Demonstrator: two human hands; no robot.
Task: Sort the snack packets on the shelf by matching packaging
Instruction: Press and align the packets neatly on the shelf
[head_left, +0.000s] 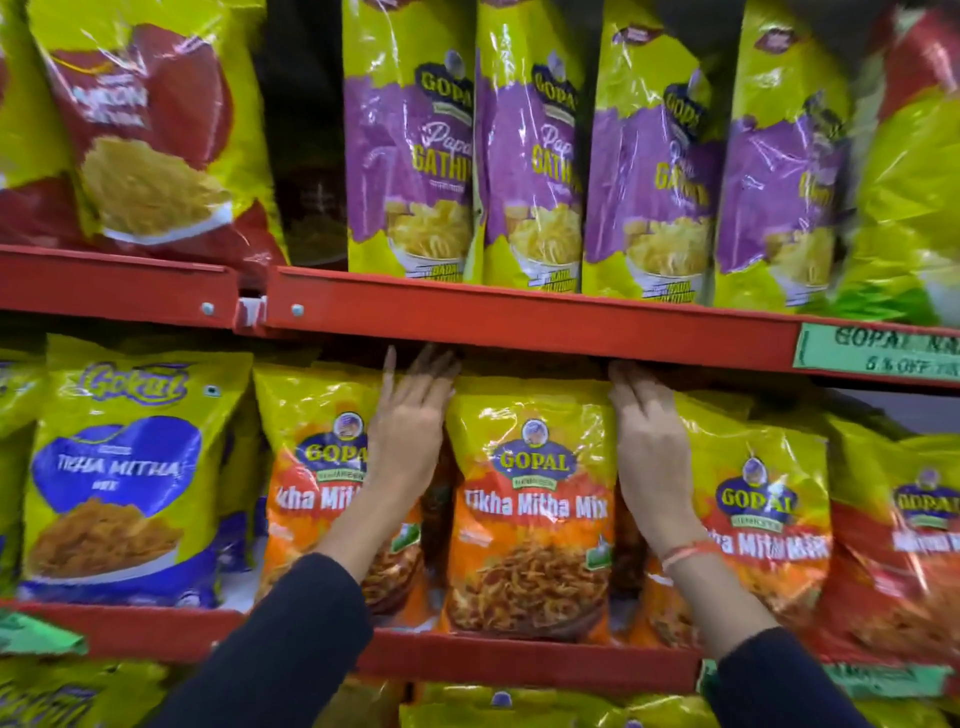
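A Gopal Tikha Mitha Mix packet (530, 514), yellow above and orange below, stood upright at the centre of the frame on the middle shelf (519, 657), its top just under the red rail of the upper shelf (519, 322). The left hand (410, 421) lay flat against the packet's left edge, fingers straight and spread, tips reaching up under the rail. The right hand (649, 447) lay the same way against the right edge, with a red thread band (685, 552) on its wrist. Neither grip was closed; both palms were open and pressed to the packet's sides, holding it between them. Dark sleeves (291, 649) covered both forearms at the bottom of the frame.

Matching orange Gopal packets stood just beside it: one to the left (311, 467), partly behind the left hand, and one to the right (763, 509). Further right stood a redder Gopal packet (904, 545). At the left of the frame stood a yellow and blue Gokul Tikha Mitha packet (124, 467).

On the upper shelf stood a row of purple Gopal Papdi Gathiya packets (415, 156), with a red and yellow packet (145, 135) at the upper left. A green price label (878, 348) was stuck on the rail at the right.
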